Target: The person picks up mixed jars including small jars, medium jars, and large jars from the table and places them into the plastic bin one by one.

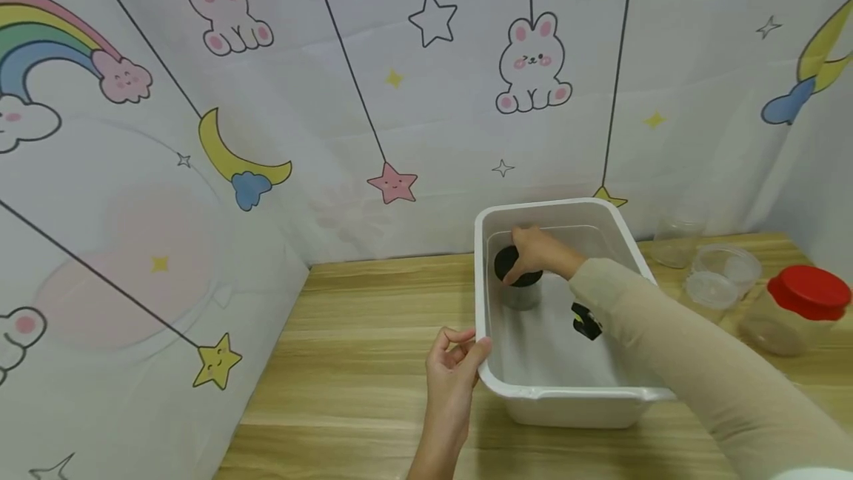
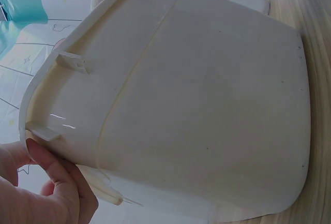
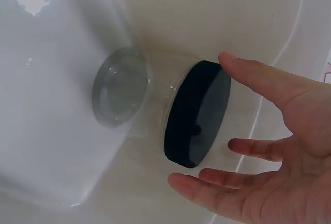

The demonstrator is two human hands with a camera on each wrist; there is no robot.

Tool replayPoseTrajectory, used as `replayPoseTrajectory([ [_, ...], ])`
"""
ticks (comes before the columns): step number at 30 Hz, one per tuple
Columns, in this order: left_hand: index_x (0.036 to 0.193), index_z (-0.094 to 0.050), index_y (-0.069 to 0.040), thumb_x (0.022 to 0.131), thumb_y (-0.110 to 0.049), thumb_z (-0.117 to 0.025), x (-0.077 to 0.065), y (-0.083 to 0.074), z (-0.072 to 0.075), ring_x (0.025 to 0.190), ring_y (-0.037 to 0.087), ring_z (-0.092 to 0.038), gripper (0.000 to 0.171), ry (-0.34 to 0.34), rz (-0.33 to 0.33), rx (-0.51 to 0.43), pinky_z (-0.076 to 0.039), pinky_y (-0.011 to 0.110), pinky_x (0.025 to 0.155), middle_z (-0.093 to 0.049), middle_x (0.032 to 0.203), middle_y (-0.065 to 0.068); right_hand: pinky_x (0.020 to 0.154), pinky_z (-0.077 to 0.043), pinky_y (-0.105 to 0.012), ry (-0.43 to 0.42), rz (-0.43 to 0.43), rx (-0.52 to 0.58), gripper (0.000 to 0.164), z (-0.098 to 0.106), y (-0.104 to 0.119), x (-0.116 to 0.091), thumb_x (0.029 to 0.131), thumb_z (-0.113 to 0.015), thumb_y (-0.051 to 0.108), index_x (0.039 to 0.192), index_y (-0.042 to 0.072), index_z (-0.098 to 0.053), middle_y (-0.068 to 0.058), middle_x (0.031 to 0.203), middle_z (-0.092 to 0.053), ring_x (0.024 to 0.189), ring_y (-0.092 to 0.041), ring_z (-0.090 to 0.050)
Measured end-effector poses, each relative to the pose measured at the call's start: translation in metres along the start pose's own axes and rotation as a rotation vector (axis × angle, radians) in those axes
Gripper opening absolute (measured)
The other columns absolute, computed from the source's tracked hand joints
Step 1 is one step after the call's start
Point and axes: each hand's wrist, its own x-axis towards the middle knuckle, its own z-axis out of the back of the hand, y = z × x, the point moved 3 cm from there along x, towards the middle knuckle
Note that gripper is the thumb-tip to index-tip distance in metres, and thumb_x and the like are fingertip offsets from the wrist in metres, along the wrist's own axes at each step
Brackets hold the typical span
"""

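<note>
A white plastic tub stands on the table. My left hand pinches its rim at the near left corner, thumb on top; the left wrist view shows the curled fingers under the rim. Inside the tub, by its left wall, is a clear jar with a black lid. Reaching into the tub, my right hand is at this lid with its fingers spread. Its thumb tip meets the lid's edge in the right wrist view, while the other fingers are apart from it.
A small black and yellow object lies on the tub floor, partly behind the right sleeve. Right of the tub are a jar with a red lid, clear round containers and a clear jar. A printed curtain hangs behind the wooden table.
</note>
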Motion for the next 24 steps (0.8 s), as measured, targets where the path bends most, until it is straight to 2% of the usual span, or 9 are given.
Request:
replayPoseTrajectory([
  [7, 0.105, -0.054, 0.007, 0.087, 0.004, -0.066, 0.0, 0.001, 0.0, 0.084, 0.017, -0.065, 0.021, -0.002, 0.002, 0.001, -0.057, 0.028, 0.074, -0.065, 0.089, 0.011, 0.087, -0.052, -0.048, 0.051, -0.001, -0.023, 0.065, 0.015, -0.003, -0.003, 0.076, -0.086, 0.026, 0.118, -0.012, -0.054, -0.024, 0.111, -0.062, 0.104, -0.037, -0.06],
  [14, 0.104, -0.054, 0.007, 0.087, 0.005, -0.065, 0.001, 0.0, -0.001, 0.083, 0.016, -0.065, 0.02, -0.004, -0.001, -0.002, -0.057, 0.027, 0.072, -0.065, 0.087, 0.009, 0.063, -0.058, -0.044, 0.089, -0.064, -0.012, 0.069, 0.033, -0.002, -0.007, 0.079, -0.083, 0.028, 0.127, -0.011, -0.051, -0.028, 0.124, -0.056, 0.103, -0.039, -0.059],
  [20, 0.103, -0.054, 0.006, 0.087, 0.005, -0.066, 0.0, 0.0, -0.001, 0.083, 0.017, -0.065, 0.02, -0.004, -0.002, 0.002, -0.057, 0.029, 0.074, -0.065, 0.086, 0.008, 0.073, -0.058, -0.049, 0.121, -0.089, -0.001, 0.065, 0.046, 0.003, -0.013, 0.085, -0.078, 0.028, 0.131, -0.01, -0.05, -0.026, 0.128, -0.055, 0.105, -0.037, -0.059],
  [24, 0.102, -0.054, 0.005, 0.087, 0.005, -0.066, 0.0, 0.0, -0.001, 0.083, 0.017, -0.065, 0.019, -0.009, -0.004, 0.003, -0.056, 0.027, 0.072, -0.065, 0.085, 0.007, 0.07, -0.058, -0.048, 0.118, -0.076, -0.008, 0.061, 0.055, 0.006, -0.018, 0.087, -0.077, 0.026, 0.129, -0.009, -0.051, -0.027, 0.129, -0.054, 0.103, -0.037, -0.06],
])
